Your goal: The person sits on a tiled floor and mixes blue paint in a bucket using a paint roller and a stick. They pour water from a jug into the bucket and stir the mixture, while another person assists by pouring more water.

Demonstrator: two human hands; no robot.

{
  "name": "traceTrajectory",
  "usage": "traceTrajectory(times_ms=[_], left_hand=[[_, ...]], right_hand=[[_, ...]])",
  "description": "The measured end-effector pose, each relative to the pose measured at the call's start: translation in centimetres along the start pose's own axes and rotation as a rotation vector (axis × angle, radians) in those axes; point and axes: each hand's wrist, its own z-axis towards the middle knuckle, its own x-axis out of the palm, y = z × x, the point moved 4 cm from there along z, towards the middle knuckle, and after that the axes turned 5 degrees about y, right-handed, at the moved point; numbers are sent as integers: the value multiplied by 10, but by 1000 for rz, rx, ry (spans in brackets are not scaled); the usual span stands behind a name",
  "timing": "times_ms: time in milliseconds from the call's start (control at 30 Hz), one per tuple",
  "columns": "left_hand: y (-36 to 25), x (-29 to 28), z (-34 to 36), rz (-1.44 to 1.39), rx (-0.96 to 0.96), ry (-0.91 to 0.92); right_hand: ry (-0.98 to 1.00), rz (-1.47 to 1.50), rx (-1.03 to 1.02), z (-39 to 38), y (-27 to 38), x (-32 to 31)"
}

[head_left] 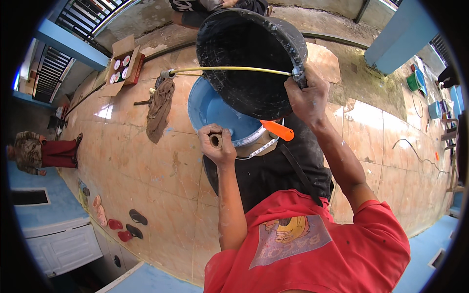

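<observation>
My right hand (310, 95) grips the rim of a large black bucket (249, 93), which is tilted with its dark mouth toward me. Its outside and rim carry pale paint marks. My left hand (217, 146) is wrapped round a hollow tube (215, 140), its round open end facing up. Behind that hand, partly under the black bucket, stands a light-blue bucket (198, 105) with blue paint inside. An orange handle (278, 130) sticks out by its rim. A thin yellow strip (234, 69) runs from near my right hand across the black bucket's mouth toward the left.
A brown rag (161, 107) lies on the tiled floor (166, 180), left of the buckets. Farther left stands an open cardboard box (122, 68) of cans. Sandals (134, 224) lie at lower left. One person (44, 151) is at the left, another (215, 7) at the far side.
</observation>
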Motion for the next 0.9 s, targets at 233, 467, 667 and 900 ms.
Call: traceTrajectory(times_ms=[233, 467, 667, 900], left_hand=[[-1, 0, 0, -8, 18, -5], [-3, 0, 0, -16, 3, -10], [-2, 0, 0, 3, 8, -10], [-1, -2, -3, 30, -34, -19]], right_hand=[[-6, -8, -57, -1, 6, 4], [2, -30, -77, -1, 7, 3], [3, -46, -113, -2, 12, 0], [-28, -79, -180, -3, 15, 1]])
